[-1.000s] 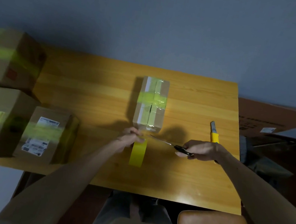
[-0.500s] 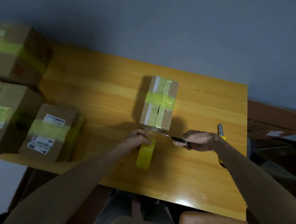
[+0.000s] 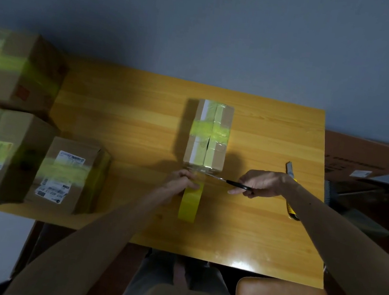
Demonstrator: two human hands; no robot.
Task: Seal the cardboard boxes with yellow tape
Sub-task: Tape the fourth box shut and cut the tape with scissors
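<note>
At the near end of the small cardboard box (image 3: 208,134), which lies in the middle of the wooden table (image 3: 130,119) with its long axis running away from me, both hands meet. That box already carries a yellow band across its top and a lengthwise strip along the seam.

My left hand (image 3: 182,179) has its fingers curled round the roll of yellow tape (image 3: 189,203), holding it on edge just in front of the box's near face, so the tape's run follows the same line as the box, toward me. I cannot clearly make out the stretch between roll and box.

My right hand (image 3: 263,183) grips the black handles of the scissors (image 3: 233,183), index finger stretched along them. The blades point left, lying crosswise to the tape's line, with their tips right at the box's lower near edge, above the roll. Whether the blades are parted I cannot tell.

I judge the cut is the step in hand: it turns on the blades crossing the tape squarely, close to the box, while the left hand pulls toward me. A yellow utility knife (image 3: 290,171) lies partly under my right forearm.
</note>
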